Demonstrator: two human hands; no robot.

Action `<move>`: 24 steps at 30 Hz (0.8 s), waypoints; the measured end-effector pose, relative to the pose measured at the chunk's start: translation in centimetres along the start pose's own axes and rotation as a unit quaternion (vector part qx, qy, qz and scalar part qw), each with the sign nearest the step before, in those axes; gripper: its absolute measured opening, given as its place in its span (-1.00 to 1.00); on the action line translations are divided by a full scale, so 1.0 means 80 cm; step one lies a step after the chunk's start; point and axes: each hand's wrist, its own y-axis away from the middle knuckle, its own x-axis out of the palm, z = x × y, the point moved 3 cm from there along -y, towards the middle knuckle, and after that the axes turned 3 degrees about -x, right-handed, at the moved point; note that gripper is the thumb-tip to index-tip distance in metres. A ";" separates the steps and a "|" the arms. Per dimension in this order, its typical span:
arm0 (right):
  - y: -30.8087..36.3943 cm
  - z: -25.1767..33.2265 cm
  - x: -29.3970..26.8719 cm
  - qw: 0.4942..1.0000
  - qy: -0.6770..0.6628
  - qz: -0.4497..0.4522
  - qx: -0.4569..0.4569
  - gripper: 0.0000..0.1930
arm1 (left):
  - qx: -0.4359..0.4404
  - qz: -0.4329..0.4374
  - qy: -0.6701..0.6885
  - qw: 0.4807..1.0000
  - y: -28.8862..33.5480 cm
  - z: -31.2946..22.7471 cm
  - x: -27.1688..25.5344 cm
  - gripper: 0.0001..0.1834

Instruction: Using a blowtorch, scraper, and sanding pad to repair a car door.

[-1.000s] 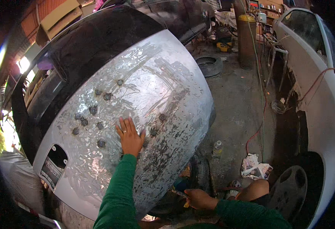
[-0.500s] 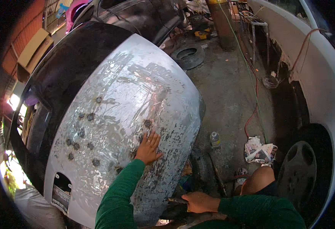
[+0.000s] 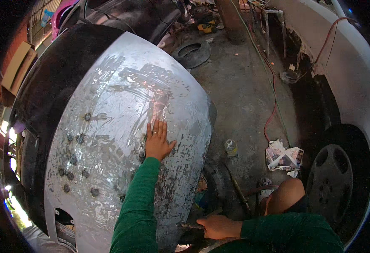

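Observation:
A large curved silver car body panel (image 3: pixel 121 105), its paint scraped and patchy, fills the left and middle. Dark round burn-like spots are scattered over its left and lower parts. My left hand (image 3: pixel 158 141) lies flat on the panel right of its middle, fingers together and stretched forward, a ring on one finger. At the panel's near right edge my right hand (image 3: pixel 220 227) is closed round a dark rod-like tool (image 3: pixel 190 226), which points left over the panel. Its full shape is hidden by the hand and the shadow.
A black tyre (image 3: pixel 192 54) lies on the concrete floor beyond the panel. A clear bottle (image 3: pixel 231 148) and crumpled newspaper (image 3: pixel 284 156) are to the right, near a red hose (image 3: pixel 266 126). A pale car body (image 3: pixel 332 55) with a dark wheel (image 3: pixel 329 185) borders the right side.
My left hand has slid forward along the panel, its fingers now straighter. My right hand still holds the tool near the edge. The whole view has shifted slightly.

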 end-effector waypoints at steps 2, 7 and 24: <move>-0.004 0.003 -0.010 0.987 -0.094 0.083 0.104 -0.36 | -0.009 -0.013 0.001 1.000 0.007 0.003 0.008 0.08; -0.004 0.017 -0.015 0.991 -0.021 0.082 0.104 -0.40 | -0.028 0.000 -0.010 1.000 0.044 -0.007 0.014 0.09; 0.009 0.006 0.014 0.999 0.042 -0.024 0.000 -0.55 | 0.110 0.152 -0.120 0.975 0.355 -0.047 -0.007 -0.03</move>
